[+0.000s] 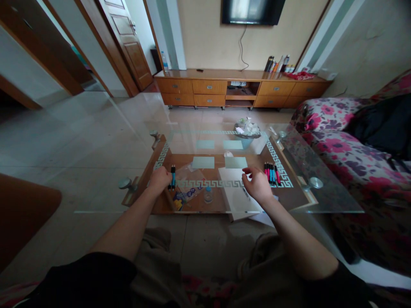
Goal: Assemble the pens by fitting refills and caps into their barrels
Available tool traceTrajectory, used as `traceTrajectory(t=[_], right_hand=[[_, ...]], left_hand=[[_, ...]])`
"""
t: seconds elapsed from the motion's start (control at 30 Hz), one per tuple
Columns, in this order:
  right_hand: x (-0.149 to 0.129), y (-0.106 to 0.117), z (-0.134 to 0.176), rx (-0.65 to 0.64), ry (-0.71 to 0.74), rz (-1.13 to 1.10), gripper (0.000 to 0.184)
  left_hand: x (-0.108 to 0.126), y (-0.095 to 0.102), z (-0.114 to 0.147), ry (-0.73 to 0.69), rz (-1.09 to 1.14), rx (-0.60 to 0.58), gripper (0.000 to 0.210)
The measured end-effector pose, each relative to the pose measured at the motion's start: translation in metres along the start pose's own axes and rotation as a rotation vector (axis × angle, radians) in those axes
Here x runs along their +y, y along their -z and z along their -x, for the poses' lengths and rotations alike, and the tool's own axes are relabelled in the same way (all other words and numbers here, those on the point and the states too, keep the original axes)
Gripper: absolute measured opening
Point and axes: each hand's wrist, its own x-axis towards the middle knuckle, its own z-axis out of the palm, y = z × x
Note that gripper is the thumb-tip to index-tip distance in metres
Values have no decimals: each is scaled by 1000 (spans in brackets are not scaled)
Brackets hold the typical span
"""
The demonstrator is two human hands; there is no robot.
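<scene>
My left hand [159, 180] rests at the left of the glass table with its fingers curled in; their inner side is hidden. Right beside its fingertips stand a few blue and black pens [173, 177] lying side by side; whether the hand touches them I cannot tell. Over the right part of the glass is my right hand [257, 185], its fingers bent, with a gap between thumb and forefinger and nothing visible in it. Just right of that hand lies a row of several pink, blue and black pens [272, 174].
The glass tabletop [105, 205] has a lower shelf with a white box [229, 192], a small bottle [208, 195] and plastic packaging [189, 192]. Beyond stands a filled waste basket [246, 140]. A flowered sofa [337, 145] is at right, a wooden cabinet [208, 87] at the back.
</scene>
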Motion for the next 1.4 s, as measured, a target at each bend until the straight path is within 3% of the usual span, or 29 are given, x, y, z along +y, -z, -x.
traceTrajectory(t=[0.43, 0.6, 0.73, 0.87, 1.0, 1.13, 1.3, 1.4], right_hand=[[-7, -12, 7, -95, 58, -8, 18], [-15, -11, 9, -118, 67, -95, 17], [-21, -15, 10, -179, 1, -256, 19], [-33, -28, 11, -338, -182, -566, 26], [-48, -35, 14, -537, -374, -809, 37], [-53, -35, 15, -580, -298, -752, 36], [-45, -39, 14, -555, -205, -705, 29], [-41, -39, 13, -529, -252, -682, 46]], left_hand=[[2, 2, 1, -100, -165, -112, 29], [0, 8, 5, -98, -136, -40, 28], [23, 4, 25, -315, 37, 55, 23], [60, -5, 62, -712, 198, -30, 15], [81, -6, 88, -959, 212, -92, 17], [82, -3, 95, -1053, 231, -73, 23], [77, -5, 94, -1068, 205, -21, 21], [76, -7, 93, -1059, 214, 25, 22]])
